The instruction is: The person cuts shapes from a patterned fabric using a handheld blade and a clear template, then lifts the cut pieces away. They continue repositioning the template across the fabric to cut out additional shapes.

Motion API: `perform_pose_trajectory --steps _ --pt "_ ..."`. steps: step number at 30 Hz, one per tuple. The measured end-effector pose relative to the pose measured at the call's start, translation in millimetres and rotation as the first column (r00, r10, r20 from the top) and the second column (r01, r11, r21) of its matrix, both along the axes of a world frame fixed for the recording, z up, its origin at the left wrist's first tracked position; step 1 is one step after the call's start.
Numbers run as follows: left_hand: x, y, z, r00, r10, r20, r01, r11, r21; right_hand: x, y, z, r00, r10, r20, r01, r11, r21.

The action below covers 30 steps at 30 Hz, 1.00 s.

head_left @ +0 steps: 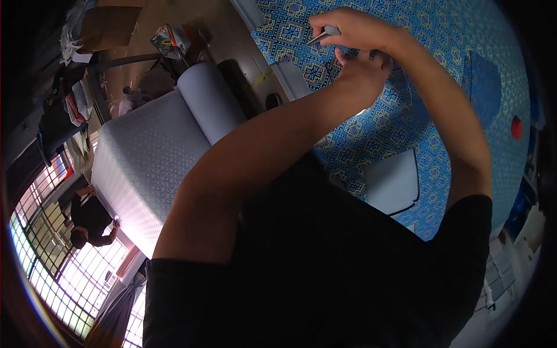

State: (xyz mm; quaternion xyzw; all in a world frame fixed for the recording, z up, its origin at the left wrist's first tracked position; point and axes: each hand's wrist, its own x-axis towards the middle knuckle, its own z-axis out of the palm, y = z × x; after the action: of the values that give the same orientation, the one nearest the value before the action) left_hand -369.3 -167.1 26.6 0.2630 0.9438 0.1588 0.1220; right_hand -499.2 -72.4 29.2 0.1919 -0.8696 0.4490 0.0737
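My right hand (357, 29) is closed around a small metal tool with a grey handle (331, 31), perhaps scissors or snips, its pointed end toward the left. Just below it, my left hand (365, 78) rests on the blue patterned fabric (354, 139) with its visible fingers apart; the right hand and wrist partly cover it. A pale panel with a dark edge (391, 180) lies on the fabric nearer my body. Further right there is a plain blue piece (484, 87).
A red object (516, 127) is at the far right. To the left stand a large quilted grey block (145, 145) and a grey roll (212, 98). Another person (90, 217) is beyond the block, by barred windows. Narrow pale pieces (290, 80) lie along the fabric's left edge.
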Motion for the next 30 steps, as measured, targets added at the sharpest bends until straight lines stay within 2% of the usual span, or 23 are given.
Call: perform_pose_trajectory --steps 1,5,7,8,10,11,12,13,14,15,17,19,21,23,30 --pt "2 -2 -4 0.996 -0.012 -0.083 0.015 0.999 0.033 5 8 3 1.000 -0.016 -0.014 0.016 1.000 -0.001" --pt "10 -8 -5 0.995 -0.012 -0.097 0.015 0.999 0.033 20 91 2 0.994 -0.095 -0.051 0.096 0.995 0.015" --pt "17 -9 -12 0.991 -0.019 -0.132 0.002 0.991 -0.132 43 118 12 0.988 -0.143 -0.065 0.145 0.989 0.030" --pt "18 -11 -12 0.991 -0.038 -0.128 0.023 0.993 -0.118 58 138 12 0.985 -0.162 -0.063 0.165 0.985 0.045" --pt "18 -18 -15 0.986 -0.040 -0.164 0.025 0.996 -0.090 106 181 11 0.933 -0.355 0.052 0.353 0.935 0.036" --pt "16 -21 -11 0.989 -0.050 -0.140 0.041 0.997 -0.068 131 179 21 0.925 -0.377 0.051 0.374 0.926 0.056" --pt "15 -26 -8 0.989 -0.069 -0.133 0.063 0.997 -0.051 158 175 29 0.929 -0.336 0.157 0.311 0.936 0.165" --pt "9 -31 -5 0.981 -0.127 -0.143 0.111 0.987 -0.114 181 163 38 0.917 -0.302 0.260 0.235 0.937 0.259" --pt "7 -32 -4 0.971 -0.185 -0.152 0.157 0.971 -0.180 203 147 40 0.932 -0.204 0.299 0.139 0.965 0.225" --pt "11 -28 -2 0.967 -0.202 -0.156 0.176 0.970 -0.170 223 128 40 0.937 -0.102 0.333 0.041 0.982 0.184" --pt "5 -28 -6 0.960 -0.230 -0.157 0.207 0.966 -0.153 251 87 44 0.897 -0.024 0.441 -0.057 0.984 0.170" --pt "1 -25 -12 0.957 -0.246 -0.153 0.226 0.965 -0.136 262 61 42 0.888 0.022 0.460 -0.098 0.985 0.142" --pt "-3 -22 -15 0.957 -0.254 -0.144 0.237 0.964 -0.123 264 51 38 0.872 -0.003 0.490 -0.109 0.973 0.201" --pt "-4 -18 -12 0.955 -0.261 -0.143 0.245 0.962 -0.118 262 48 35 0.909 0.011 0.417 -0.111 0.970 0.215" --pt "-15 -10 -17 0.950 -0.287 -0.126 0.276 0.956 -0.102 257 47 45 0.911 0.051 0.409 -0.185 0.938 0.294"
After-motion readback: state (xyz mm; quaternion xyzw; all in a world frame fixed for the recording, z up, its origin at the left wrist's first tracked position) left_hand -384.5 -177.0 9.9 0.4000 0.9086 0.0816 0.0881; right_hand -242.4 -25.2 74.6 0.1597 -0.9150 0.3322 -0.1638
